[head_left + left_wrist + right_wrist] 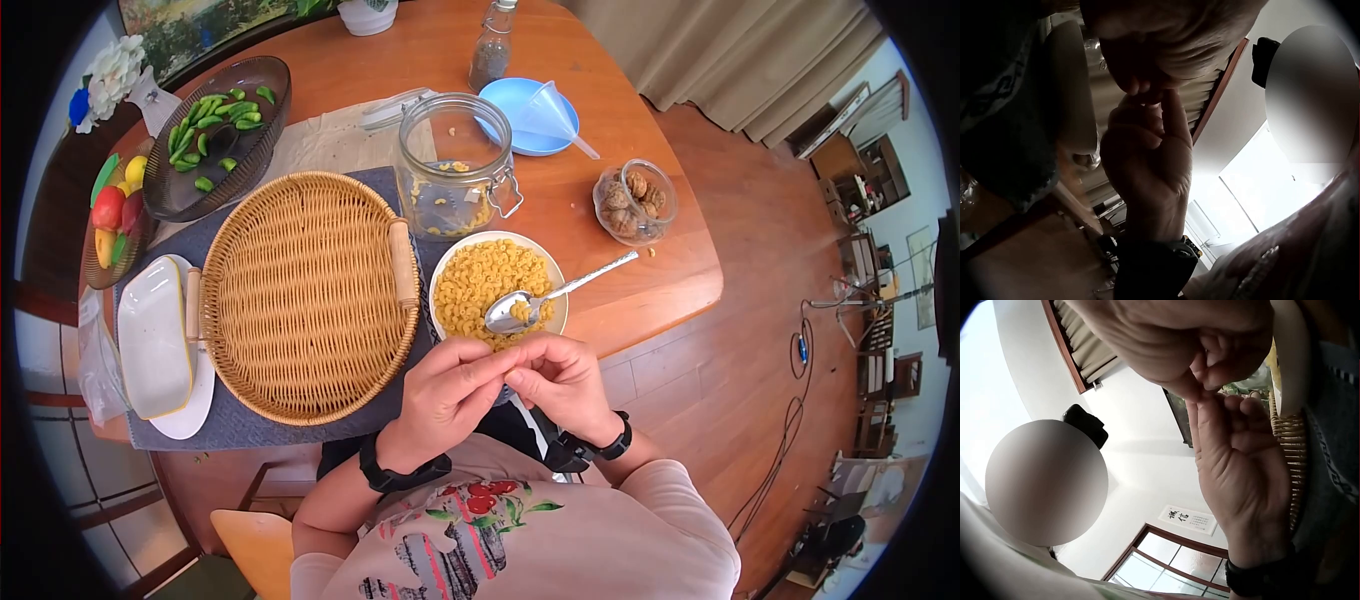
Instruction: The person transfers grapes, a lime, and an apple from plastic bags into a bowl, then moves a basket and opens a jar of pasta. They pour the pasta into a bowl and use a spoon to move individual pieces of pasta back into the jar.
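Observation:
In the head view my left hand (448, 392) and right hand (565, 385) meet fingertip to fingertip at the table's front edge. Their fingers are bent, thumbs and forefingers drawn together; I cannot tell whether something tiny is pinched there. Both wrist views show the left hand (1244, 475) and right hand (1147, 156) touching at the tips. Just beyond them stands a white bowl (561, 318) of yellow elbow macaroni (475, 275). A metal spoon (570, 287) lies on the pasta, a few pieces in its scoop, handle over the rim.
A round wicker basket (305, 300) sits left of the bowl, near white dishes (155, 340). Behind stands an uncovered glass jar (450, 190) with some macaroni inside. Around are a blue plate (545, 140) with a funnel (548, 108), walnuts (625, 205) in glass, and green peppers (205, 125).

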Demonstrator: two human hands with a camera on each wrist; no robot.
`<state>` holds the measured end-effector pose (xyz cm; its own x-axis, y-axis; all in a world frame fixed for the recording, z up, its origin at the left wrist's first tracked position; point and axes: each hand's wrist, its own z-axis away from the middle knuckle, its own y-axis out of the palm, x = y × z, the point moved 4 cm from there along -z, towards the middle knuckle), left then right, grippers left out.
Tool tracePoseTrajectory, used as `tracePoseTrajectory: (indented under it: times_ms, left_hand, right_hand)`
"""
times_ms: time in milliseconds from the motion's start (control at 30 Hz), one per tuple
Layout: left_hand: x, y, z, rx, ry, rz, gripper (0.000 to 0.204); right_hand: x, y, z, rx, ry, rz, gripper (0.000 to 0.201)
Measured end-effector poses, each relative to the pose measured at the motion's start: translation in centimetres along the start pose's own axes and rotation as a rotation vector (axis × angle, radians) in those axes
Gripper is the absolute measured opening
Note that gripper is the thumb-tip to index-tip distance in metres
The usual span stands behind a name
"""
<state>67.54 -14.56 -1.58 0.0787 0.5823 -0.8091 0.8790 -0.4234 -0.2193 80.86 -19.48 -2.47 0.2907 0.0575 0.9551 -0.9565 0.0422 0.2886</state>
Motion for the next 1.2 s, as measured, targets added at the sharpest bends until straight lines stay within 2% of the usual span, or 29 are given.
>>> tracePoseTrajectory:
  times_ms: [167,267,367,500,600,667,700,767,800,867,933,1000,1133,1200]
  left_hand:
    - [-0.5,0.2,0.4,0.006,0.032,-0.02,0.036]
    - [-0.3,0.1,0.8,0.011,-0.043,0.028,0.034]
    - [0.4,-0.4,1.6,0.047,-0.052,0.001,0.03]
    - [1.3,-0.5,2.2,0.043,-0.107,0.015,0.024]
    - [1.6,-0.5,2.3,0.026,-0.106,0.021,0.022]
    - [1.8,-0.6,2.4,0.02,-0.105,0.02,0.021]
    - [1.9,-0.6,2.5,0.015,-0.126,0.032,0.02]
    - [2.1,-0.6,2.6,0.009,-0.145,0.041,0.019]
    - [2.4,-0.7,2.8,-0.013,-0.174,0.078,0.018]
    - [2.8,-0.7,2.9,-0.036,-0.199,0.114,0.018]
    - [2.8,-0.7,3.0,-0.011,-0.154,0.117,0.017]
    - [2.8,-0.7,3.1,-0.029,-0.19,0.128,0.017]
    - [2.6,-0.8,3.0,-0.032,-0.225,0.128,0.017]
    - [2.6,-0.9,3.0,-0.03,-0.217,0.128,0.017]
  right_hand:
    - [0.3,0.0,-0.1,0.041,-0.079,-0.057,0.01]
    - [1.0,-0.7,-0.1,0.03,-0.106,0.009,0.011]
    - [2.8,-1.9,-0.2,-0.153,-0.141,0.038,0.01]
    - [5.7,-2.5,-2.0,-0.193,-0.233,0.116,0.007]
    - [8.4,-2.3,-5.0,-0.212,-0.312,0.254,0.004]
    - [10.3,-1.6,-7.3,-0.246,-0.501,0.587,0.003]
    - [10.9,-1.3,-8.7,-0.243,-0.502,0.585,0.003]
    - [12.2,-0.4,-11.1,-0.252,-0.638,0.831,0.006]
    - [12.4,-0.2,-12.1,-0.253,-0.641,0.829,0.006]
    - [12.8,0.6,-13.9,-0.196,-0.681,1.063,0.009]
    - [12.4,0.4,-14.9,-0.168,-0.688,1.123,0.013]
    - [12.0,0.4,-15.0,-0.148,-0.748,1.289,0.015]
    - [11.3,0.6,-12.0,-0.159,-0.692,1.175,0.01]
    - [10.1,0.7,-10.4,-0.001,-0.673,1.198,0.007]
